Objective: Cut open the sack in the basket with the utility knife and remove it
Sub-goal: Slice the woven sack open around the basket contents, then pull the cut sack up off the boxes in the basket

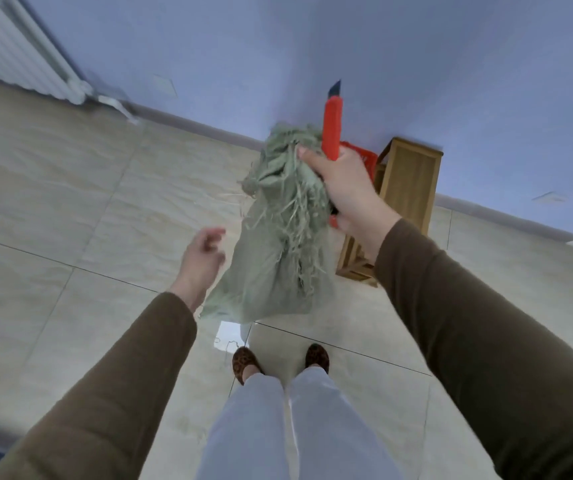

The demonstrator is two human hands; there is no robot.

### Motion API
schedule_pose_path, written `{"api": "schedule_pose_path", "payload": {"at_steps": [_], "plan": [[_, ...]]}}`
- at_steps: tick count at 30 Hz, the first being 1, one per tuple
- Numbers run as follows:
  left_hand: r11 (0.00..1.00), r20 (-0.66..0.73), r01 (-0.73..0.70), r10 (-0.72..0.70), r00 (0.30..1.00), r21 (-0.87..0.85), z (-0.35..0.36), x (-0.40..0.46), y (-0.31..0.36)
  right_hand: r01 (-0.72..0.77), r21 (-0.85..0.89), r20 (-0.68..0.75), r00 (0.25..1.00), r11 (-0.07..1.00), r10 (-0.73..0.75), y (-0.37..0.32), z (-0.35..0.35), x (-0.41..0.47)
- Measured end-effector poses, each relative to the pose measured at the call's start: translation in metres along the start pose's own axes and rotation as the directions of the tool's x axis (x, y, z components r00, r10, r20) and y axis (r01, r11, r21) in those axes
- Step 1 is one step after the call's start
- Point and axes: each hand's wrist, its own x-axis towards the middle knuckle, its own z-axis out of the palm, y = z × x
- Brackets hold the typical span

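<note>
Right hand is gripping both the green sack and the red knife, blade out and pointing up. The sack hangs in the air, frayed along one side. Left hand is a bit blurry, fingers loosely curled, holding nothing, just beside the sack. The red basket is mostly hidden behind the hand, on a wooden stand.

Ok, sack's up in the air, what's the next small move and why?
Probably bring the free left hand onto the sack to take its weight: the right hand grips both sack and utility knife, blade out.
</note>
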Motion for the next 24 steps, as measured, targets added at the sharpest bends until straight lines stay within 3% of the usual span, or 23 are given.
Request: {"api": "schedule_pose_path", "payload": {"at_steps": [1, 3, 5, 9, 15, 17, 19, 24], "plan": [[0.971, 0.065, 0.037, -0.054, 0.996, 0.237, -0.011, -0.003, -0.019, 0.026, 0.02, 0.0, 1.0, 0.999, -0.026, -0.018, 0.0, -0.001], [0.797, 0.172, 0.04, -0.178, 0.969, 0.603, -0.026, -0.01, -0.042, 0.085, 0.092, 0.0, 0.996, 0.992, -0.086, -0.052, 0.0, -0.003], [0.705, 0.202, -0.01, -0.19, 0.961, 0.709, -0.03, -0.009, -0.047, 0.144, 0.184, -0.014, 0.989, 0.972, -0.144, -0.083, -0.004, -0.003], [0.741, 0.138, -0.081, -0.016, 0.99, 0.666, -0.019, 0.014, -0.02, 0.27, 0.342, -0.124, 0.962, 0.9, -0.242, -0.125, -0.022, 0.013], [0.731, 0.095, -0.206, 0.191, 0.977, 0.651, 0.021, 0.053, 0.046, 0.381, 0.407, -0.223, 0.923, 0.83, -0.315, -0.156, -0.06, 0.057], [0.829, 0.12, -0.24, 0.209, 0.971, 0.505, 0.033, 0.07, 0.07, 0.409, 0.272, -0.245, 0.905, 0.871, -0.349, -0.158, -0.076, 0.079], [0.913, 0.153, -0.259, 0.221, 0.963, 0.315, 0.048, 0.089, 0.103, 0.336, 0.045, -0.234, 0.919, 0.941, -0.317, -0.149, -0.085, 0.101], [0.937, 0.237, -0.336, 0.306, 0.922, 0.098, 0.11, 0.126, 0.211, 0.084, -0.21, -0.046, 0.994, 0.974, -0.096, -0.072, -0.085, 0.149]]}}
